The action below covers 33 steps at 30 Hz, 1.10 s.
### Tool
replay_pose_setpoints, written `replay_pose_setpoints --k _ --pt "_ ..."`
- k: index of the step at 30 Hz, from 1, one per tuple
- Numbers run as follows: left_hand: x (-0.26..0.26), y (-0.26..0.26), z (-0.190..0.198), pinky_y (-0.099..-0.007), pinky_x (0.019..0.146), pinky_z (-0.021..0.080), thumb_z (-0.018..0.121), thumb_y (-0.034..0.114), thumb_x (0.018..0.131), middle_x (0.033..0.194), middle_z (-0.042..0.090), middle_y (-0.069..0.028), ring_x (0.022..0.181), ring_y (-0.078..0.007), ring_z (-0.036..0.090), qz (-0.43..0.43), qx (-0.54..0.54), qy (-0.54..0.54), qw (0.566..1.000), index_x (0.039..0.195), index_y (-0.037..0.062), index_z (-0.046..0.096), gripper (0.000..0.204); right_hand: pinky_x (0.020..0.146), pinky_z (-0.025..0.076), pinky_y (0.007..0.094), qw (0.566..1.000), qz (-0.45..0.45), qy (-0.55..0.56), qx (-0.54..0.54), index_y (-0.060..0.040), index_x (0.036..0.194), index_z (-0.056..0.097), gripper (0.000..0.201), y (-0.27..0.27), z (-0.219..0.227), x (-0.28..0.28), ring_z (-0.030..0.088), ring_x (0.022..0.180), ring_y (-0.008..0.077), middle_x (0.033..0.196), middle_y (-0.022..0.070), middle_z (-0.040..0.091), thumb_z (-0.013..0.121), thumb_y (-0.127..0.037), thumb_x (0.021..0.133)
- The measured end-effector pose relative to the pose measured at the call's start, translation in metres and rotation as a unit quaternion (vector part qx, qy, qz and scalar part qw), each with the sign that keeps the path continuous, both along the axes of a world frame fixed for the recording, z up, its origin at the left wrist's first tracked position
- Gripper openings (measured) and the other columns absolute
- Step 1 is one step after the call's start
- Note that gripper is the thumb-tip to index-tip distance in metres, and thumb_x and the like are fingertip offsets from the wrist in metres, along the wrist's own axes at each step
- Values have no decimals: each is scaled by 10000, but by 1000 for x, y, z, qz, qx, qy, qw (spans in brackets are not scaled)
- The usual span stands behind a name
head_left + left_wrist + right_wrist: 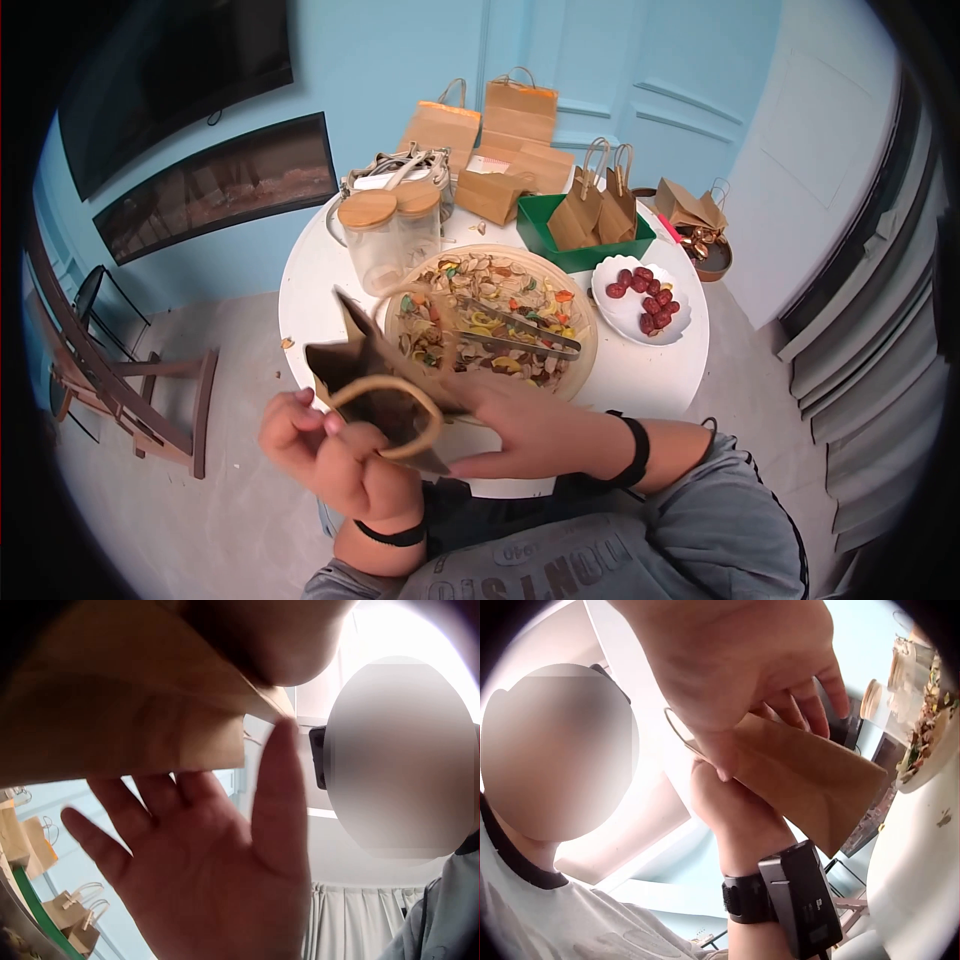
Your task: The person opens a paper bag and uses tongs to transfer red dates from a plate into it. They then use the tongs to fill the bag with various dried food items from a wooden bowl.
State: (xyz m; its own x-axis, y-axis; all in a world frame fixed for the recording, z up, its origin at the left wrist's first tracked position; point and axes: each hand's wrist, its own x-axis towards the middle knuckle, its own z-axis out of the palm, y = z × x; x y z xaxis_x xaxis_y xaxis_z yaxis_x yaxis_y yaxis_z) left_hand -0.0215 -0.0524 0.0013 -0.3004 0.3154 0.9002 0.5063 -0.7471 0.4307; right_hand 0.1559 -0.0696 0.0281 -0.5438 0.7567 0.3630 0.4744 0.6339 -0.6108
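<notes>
A brown paper bag with twisted handles is tilted over the near left table edge, its mouth open toward me. My left hand pinches the bag's rim with curled fingers; in the left wrist view it is a dark blur at the top. On the bag's other side, my right hand supports it with spread, nearly straight fingers and thumb. The right palm faces the bag in the left wrist view. Just beyond, a round tray holds dried flakes and petals, with metal tongs lying across them.
Two clear jars with wooden lids stand behind the tray at left. A green box holds small paper bags. Red dates fill part of a white plate at right. Larger paper bags stand at the back.
</notes>
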Motion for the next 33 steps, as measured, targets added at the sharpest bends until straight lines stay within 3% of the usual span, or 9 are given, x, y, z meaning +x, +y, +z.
replay_pose_setpoints --k 9,10,12,13,17,19,24,27,33 --pt "11 -2 -2 -451 1008 370 515 12 930 1147 407 -102 1176 -331 434 -24 -5 86 996 664 110 466 288 814 499 406 998 37 -9 59 -85 1306 584 493 -2 -9 10 624 962 306 970 106 634 642 -16 822" --pt "16 5 2 -466 1048 345 566 105 916 1256 382 -141 1236 -361 413 -82 14 32 996 893 106 474 95 812 505 398 997 37 30 66 -82 1279 605 464 -2 -7 14 631 960 307 981 108 645 642 -18 821" --pt "23 13 7 -497 1129 295 670 291 887 1475 333 -217 1355 -421 370 -195 52 -74 977 1352 98 490 535 810 511 389 994 36 69 74 -78 1251 626 436 -3 -2 22 637 959 308 993 109 657 642 -21 820" --pt "7 14 6 -501 1161 247 731 441 835 1570 233 -234 1401 -408 332 -208 -47 2 977 1528 26 206 964 797 518 389 990 26 71 115 -73 1227 643 407 -4 2 27 647 938 314 992 115 667 641 -21 823" --pt "-10 5 21 -365 1009 449 788 194 819 1364 531 -177 1201 -233 552 -465 -291 -88 832 1440 0 404 756 726 522 396 985 15 99 143 -59 1157 681 325 -13 17 44 655 832 335 933 130 678 644 -21 836" --pt "-26 20 14 -283 855 502 746 52 833 1085 688 -97 983 -148 633 -584 -357 49 728 1220 -25 625 413 721 508 407 990 -6 116 75 -47 1117 684 263 -25 24 51 643 817 335 899 137 671 640 -30 859" --pt "1 5 21 -285 787 498 704 55 880 930 708 -80 869 -148 640 -463 -341 -66 815 1028 -38 683 176 844 497 431 978 -178 9 111 -39 1104 688 222 -3 -1 116 648 999 329 992 143 698 615 -143 921" --pt "6 23 11 -283 772 493 687 66 903 904 695 -84 831 -150 624 -257 -247 -47 933 1031 -37 676 166 883 479 462 935 -279 -170 138 -72 1105 691 229 10 -36 154 625 1067 329 1040 131 693 610 -123 898" --pt "3 26 18 -273 780 488 657 78 938 949 683 -75 859 -126 608 -307 -227 -124 916 1084 -47 655 192 1003 431 513 874 -374 -305 44 -123 1130 713 278 7 -64 193 566 1245 306 1115 82 704 571 -155 893"
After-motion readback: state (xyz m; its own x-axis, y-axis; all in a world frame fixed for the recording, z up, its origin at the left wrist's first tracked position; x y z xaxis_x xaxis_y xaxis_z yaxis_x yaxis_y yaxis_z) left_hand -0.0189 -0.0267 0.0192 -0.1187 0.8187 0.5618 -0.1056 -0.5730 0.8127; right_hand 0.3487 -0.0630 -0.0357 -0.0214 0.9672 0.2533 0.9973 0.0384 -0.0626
